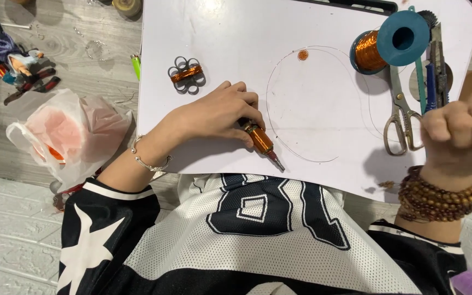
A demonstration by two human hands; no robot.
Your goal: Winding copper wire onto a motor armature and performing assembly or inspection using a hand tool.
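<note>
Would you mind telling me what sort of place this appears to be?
Probably a home craft corner on the floor: a white lap desk carries a copper wire spool and scissors, while the left hand holds a wire-wrapped tool.

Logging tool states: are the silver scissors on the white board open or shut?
Shut: the silver scissors lie flat on the white board, blades together, handles nearly touching.

White lap table (203,33) over grey wood-grain floor (55,71). White brick-pattern surface (6,229) at lower left and right edge. Thin white plastic bag (66,131) on floor left of table. Small clutter at top left. Light bright, even; glare on tabletop's far edge.
</note>
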